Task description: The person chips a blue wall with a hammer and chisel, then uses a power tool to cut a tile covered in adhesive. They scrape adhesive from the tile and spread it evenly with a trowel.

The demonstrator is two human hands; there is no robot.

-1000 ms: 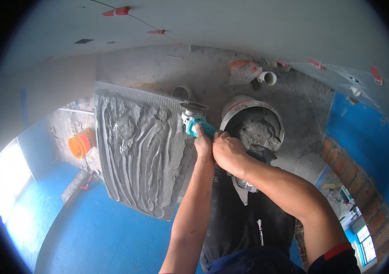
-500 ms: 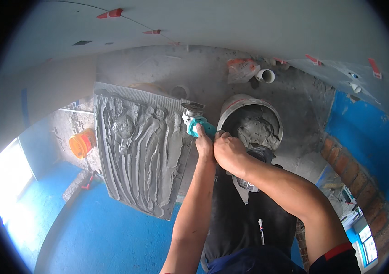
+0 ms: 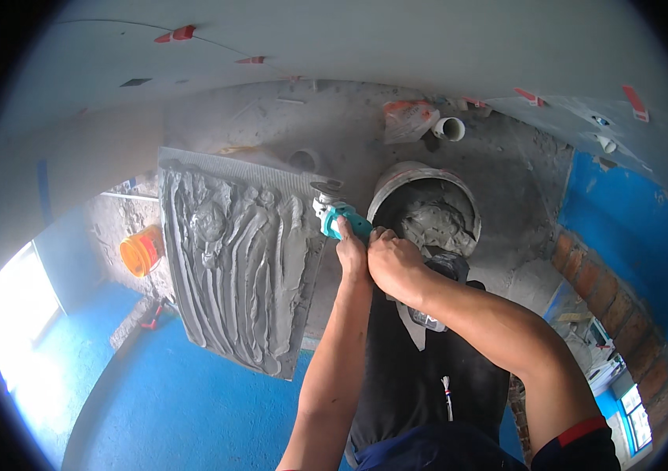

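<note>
Head view: left arm [image 3: 335,373] nearly straight, left hand [image 3: 352,254], fingers wrapped around the angle grinder [image 3: 345,222]; right arm [image 3: 495,326] bent, right hand [image 3: 393,259], fingers curled around its rear end.

An orange bucket [image 3: 139,253] sat at the left of the frame, above a blue surface [image 3: 161,400] that spread across the lower left. Near the top, right of centre, a crumpled plastic bag [image 3: 410,123] lay just beside a white pipe [image 3: 451,129]. Red wedges [image 3: 174,34] dotted both upper corners — exposed bricks [image 3: 615,310] curved down the right, below a blue wall [image 3: 632,212].
</note>
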